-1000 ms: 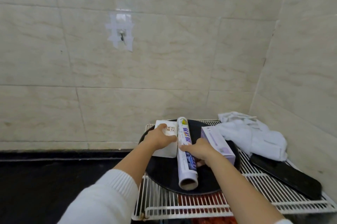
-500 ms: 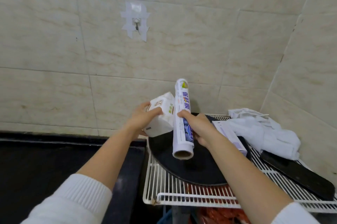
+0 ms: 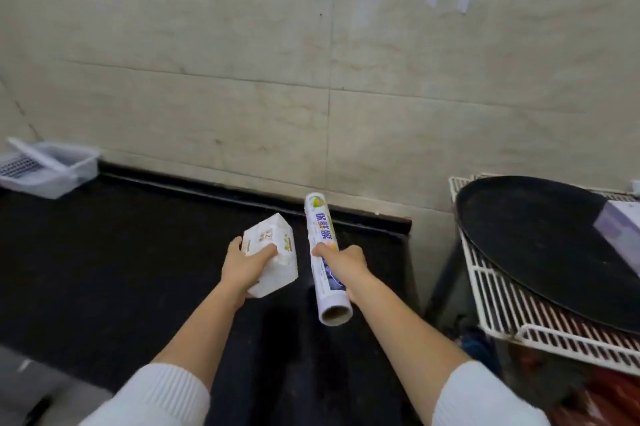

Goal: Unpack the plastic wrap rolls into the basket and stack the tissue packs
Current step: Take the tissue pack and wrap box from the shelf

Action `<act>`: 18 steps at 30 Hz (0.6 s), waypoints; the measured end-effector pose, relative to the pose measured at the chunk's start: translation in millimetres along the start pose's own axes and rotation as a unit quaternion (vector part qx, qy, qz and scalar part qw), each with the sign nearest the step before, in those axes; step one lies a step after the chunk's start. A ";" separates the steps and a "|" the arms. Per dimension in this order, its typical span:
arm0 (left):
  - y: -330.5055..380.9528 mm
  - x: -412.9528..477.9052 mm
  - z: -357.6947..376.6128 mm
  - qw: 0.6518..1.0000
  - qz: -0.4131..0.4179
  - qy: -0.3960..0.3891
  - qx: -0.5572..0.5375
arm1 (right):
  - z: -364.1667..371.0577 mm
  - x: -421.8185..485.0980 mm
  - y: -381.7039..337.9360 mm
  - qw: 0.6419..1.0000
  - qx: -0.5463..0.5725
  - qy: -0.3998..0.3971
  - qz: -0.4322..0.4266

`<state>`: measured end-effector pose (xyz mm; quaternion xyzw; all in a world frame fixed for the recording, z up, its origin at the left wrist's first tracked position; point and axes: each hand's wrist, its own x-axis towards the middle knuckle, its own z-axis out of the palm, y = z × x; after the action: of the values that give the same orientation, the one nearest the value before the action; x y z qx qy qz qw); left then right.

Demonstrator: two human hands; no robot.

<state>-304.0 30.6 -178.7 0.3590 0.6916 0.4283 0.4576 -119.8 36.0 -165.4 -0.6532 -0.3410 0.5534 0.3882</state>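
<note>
From the head camera, the one view here, both hands are loaded and held out over the black counter (image 3: 104, 252), which serves as the landmark. The left hand (image 3: 244, 268) is wrapped around a white tissue pack (image 3: 272, 254), thumb across its top face and fingers curled under, so the soft pack is gripped from both sides and carried tilted above the counter. The right hand (image 3: 346, 266) is closed around the middle of a plastic wrap roll (image 3: 323, 252), which points away from the person with its open core end nearest the camera; holding it mid-length likely keeps it balanced. Both items hang above the counter's right part, touching nothing else. At the counter's far left corner sits a pale plastic basket (image 3: 74, 171) (probably the roll's destination, though well apart from it). Off the counter's right edge stands a white wire rack (image 3: 491, 301) carrying a round black tray (image 3: 530, 238) with a purple box (image 3: 620, 235) on it.
</note>
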 end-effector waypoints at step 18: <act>-130.4 20.2 -61.1 0.959 -0.012 -0.044 0.281 | 103.4 4.6 137.4 0.947 -0.310 0.058 0.057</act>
<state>-381.6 -16.5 -292.2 0.4832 0.7675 0.1946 0.3735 -219.1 -10.5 -297.9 -0.7905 -0.4347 0.4033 0.1534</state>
